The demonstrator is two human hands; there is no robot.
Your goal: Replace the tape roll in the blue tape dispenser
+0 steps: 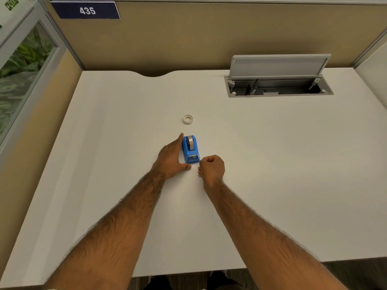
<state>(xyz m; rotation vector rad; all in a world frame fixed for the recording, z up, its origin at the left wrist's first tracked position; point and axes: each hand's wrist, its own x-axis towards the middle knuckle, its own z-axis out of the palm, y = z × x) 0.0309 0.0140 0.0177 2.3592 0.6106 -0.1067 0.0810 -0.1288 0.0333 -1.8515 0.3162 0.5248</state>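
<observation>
The blue tape dispenser [190, 150] stands in the middle of the white desk [272, 164] with a tape roll [190, 141] seated in it. My left hand [171, 159] lies flat against the dispenser's left side, fingers straight, thumb under its front corner. My right hand [211, 167] is curled into a fist just right of the dispenser's front end, touching or nearly touching it; I cannot see anything in it. A second, whitish tape roll [188, 119] lies flat on the desk a little beyond the dispenser.
An open cable hatch [278, 86] with its raised lid sits at the back right of the desk. Tan partition walls [188, 38] close off the back and left. The desk's front edge runs below my forearms.
</observation>
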